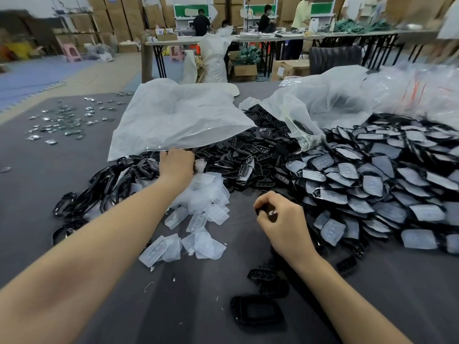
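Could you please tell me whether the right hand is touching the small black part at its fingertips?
Touching. The head view shows the right hand pinching the small black part between thumb and curled fingers, with no gap.

Showing glossy black plastic shells [250, 157], frosted translucent plastic inserts [208, 194], a thin crinkled film bag [178, 115], matt grey cloth covering the table [198, 281].

The left arm stretches bare from the lower left of the frame up to the middle, wrist straight, back of the left grip [176, 163] facing up, its fingers bent down out of sight. The right arm enters from the lower right; the right grip [280, 217] sits right of centre, fingers curled, pinching a small dark piece [263, 210]
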Demonstrator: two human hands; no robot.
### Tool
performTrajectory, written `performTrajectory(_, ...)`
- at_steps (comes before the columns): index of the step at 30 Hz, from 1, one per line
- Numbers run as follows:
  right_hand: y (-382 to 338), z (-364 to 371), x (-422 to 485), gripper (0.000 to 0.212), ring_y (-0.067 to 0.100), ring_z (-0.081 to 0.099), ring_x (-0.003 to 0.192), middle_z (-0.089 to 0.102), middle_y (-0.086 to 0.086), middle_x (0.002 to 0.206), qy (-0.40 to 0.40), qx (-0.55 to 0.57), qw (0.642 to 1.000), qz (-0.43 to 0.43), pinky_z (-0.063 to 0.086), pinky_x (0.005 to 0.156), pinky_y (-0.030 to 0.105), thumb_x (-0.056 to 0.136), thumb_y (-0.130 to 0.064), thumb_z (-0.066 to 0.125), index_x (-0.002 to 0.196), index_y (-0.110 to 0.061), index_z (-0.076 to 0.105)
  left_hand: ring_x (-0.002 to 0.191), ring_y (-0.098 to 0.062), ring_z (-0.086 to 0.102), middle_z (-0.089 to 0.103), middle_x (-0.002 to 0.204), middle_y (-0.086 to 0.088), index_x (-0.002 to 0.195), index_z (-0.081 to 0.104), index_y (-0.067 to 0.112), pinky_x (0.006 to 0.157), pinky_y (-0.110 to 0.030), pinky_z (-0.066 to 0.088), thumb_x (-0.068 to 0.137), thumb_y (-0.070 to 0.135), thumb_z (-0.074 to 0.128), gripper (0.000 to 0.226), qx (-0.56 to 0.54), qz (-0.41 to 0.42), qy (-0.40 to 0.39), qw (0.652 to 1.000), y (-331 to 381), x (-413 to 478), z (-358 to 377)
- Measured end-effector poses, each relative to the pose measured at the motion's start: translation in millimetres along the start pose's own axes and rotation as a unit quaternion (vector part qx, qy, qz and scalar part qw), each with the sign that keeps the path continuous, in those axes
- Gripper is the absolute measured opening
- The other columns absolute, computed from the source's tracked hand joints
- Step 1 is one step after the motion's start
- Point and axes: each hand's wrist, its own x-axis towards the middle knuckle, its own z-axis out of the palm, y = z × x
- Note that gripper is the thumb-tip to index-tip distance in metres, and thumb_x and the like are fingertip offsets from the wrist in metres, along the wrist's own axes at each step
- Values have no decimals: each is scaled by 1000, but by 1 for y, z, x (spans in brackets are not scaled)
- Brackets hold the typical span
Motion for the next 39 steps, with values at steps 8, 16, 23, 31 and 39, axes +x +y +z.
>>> performTrajectory(8,-4,-1,-3,32,1,51,55,54,-21,59,-24,35,999,5,37,55,9,85,0,61,75,-29,52,113,-26,46,68,95,-2,111,58,18,97,-39,29,85,-2,50,34,89,58,78,991,-1,-5,0)
performTrajectory(16,1,-1,-3,25,3,50,54,54,-12,60,-16,44,998,37,40,56,9,85,-3,62,75,-25,55,117,-28,47,59,115,-4,111,62,21,98,-38,33,93,12,53,22,81,35,28,996,-8,-11,11)
performTrajectory(23,1,-1,-3,22,5,47,52,60,-1,67,-19,60,997,43,45,55,21,86,-4,62,78,-24,57,135,-21,33,54,133,7,102,68,25,115,-49,8,93,23,58,14,21,96,35,995,-15,-6,7)
performTrajectory(31,1,-3,0,18,7,57,49,68,1,67,7,207,973,106,44,45,18,90,-3,61,94,-21,59,63,-3,51,65,74,4,72,65,17,66,-15,40,79,19,78,14,-533,4,201,822,36,-80,-36)
performTrajectory(39,1,-9,2,13,9,50,42,56,-2,52,33,361,916,171,39,40,17,90,-6,62,82,-13,70,57,-6,44,50,59,5,74,58,20,56,-13,37,82,10,74,20,-704,-121,79,696,92,-163,-3)
